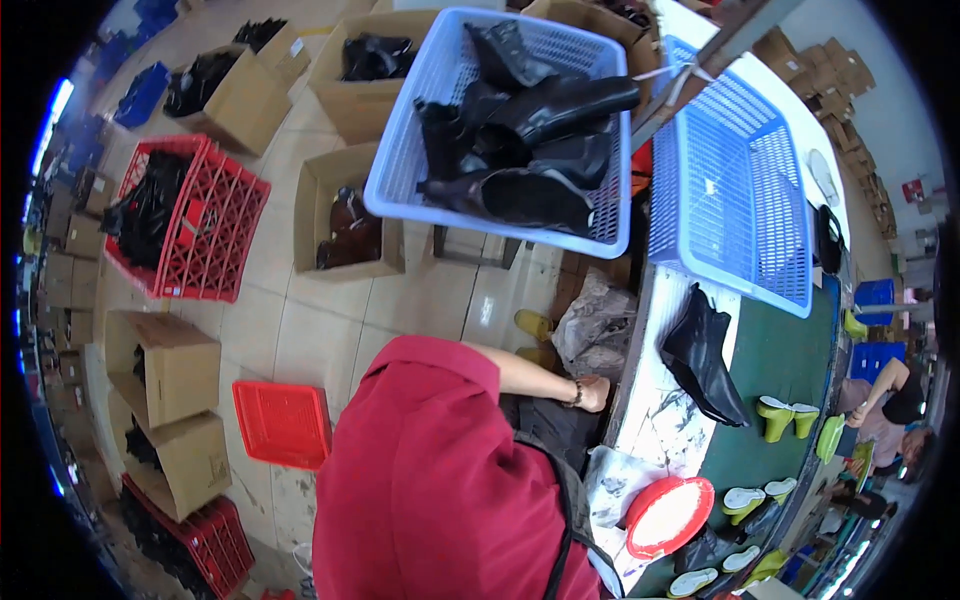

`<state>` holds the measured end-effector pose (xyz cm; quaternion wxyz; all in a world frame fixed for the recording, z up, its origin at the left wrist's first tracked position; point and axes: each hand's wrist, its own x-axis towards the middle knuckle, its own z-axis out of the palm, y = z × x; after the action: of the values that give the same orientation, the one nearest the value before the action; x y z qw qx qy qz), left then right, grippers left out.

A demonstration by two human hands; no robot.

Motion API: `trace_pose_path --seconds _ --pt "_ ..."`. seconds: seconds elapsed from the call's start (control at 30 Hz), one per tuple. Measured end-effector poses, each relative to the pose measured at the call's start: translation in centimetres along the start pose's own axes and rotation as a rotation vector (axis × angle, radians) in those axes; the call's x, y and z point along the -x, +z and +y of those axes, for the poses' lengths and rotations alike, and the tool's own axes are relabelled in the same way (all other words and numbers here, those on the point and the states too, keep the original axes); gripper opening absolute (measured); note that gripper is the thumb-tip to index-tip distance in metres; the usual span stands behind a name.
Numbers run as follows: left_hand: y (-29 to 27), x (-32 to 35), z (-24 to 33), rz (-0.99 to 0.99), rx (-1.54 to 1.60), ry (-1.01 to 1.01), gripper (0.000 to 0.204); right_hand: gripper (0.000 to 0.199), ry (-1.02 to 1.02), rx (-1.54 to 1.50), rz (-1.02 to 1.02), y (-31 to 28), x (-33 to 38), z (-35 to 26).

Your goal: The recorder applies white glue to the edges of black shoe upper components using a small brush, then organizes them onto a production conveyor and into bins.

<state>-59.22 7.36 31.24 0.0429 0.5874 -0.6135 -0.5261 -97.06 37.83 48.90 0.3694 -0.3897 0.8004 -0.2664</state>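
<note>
My left hand [593, 393], a bracelet at its wrist, rests with curled fingers at the near edge of the white worktable [655, 420]. The arm comes out of my red sleeve [430, 365]. Right beside the hand lies a crumpled grey bag [595, 325]. A black ankle boot [703, 358] lies on the table a little beyond the hand, apart from it. Whether the fingers hold anything is hidden. My right hand is out of view.
A blue basket [400, 170] full of black boots stands on a stool, next to an empty blue basket [740, 180]. Green lasts [785, 415] ride a green belt [790, 350]. A red bowl [668, 515], a red crate [215, 220], cardboard boxes [180, 365] and another person [890, 400] are around.
</note>
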Motion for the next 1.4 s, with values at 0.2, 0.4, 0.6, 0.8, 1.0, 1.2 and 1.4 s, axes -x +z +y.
trace_pose_path --seconds 0.2,0.4,0.6,0.8,1.0,1.2,1.4 --pt "-6.1 4.4 1.0 0.005 0.063 0.118 0.038 0.019 0.040 -0.305 0.206 10.5 3.2 3.6" --pt "-7.3 3.6 -3.6 0.074 0.277 0.195 0.027 0.016 0.121 -0.577 0.420 19.2 8.1 6.5" --pt "-7.8 5.4 0.7 -0.014 0.023 0.234 0.017 0.015 0.256 -0.588 0.729 27.3 17.6 8.5" --pt "-10.6 5.3 -1.1 -0.018 -0.130 0.223 0.033 0.015 0.274 -0.606 0.848 16.9 17.6 -10.9" --pt "-10.9 2.4 0.6 -0.231 -0.668 0.514 0.046 0.006 0.119 -0.790 1.114 14.3 13.6 -11.2" --pt "-10.8 1.9 -1.3 -0.241 -0.509 0.472 0.048 0.011 0.086 -0.586 1.205 14.6 15.0 -11.2" --pt "-13.9 8.1 2.1 -0.291 -0.423 0.244 0.036 0.018 -0.085 -0.635 1.105 11.4 12.0 -13.5"
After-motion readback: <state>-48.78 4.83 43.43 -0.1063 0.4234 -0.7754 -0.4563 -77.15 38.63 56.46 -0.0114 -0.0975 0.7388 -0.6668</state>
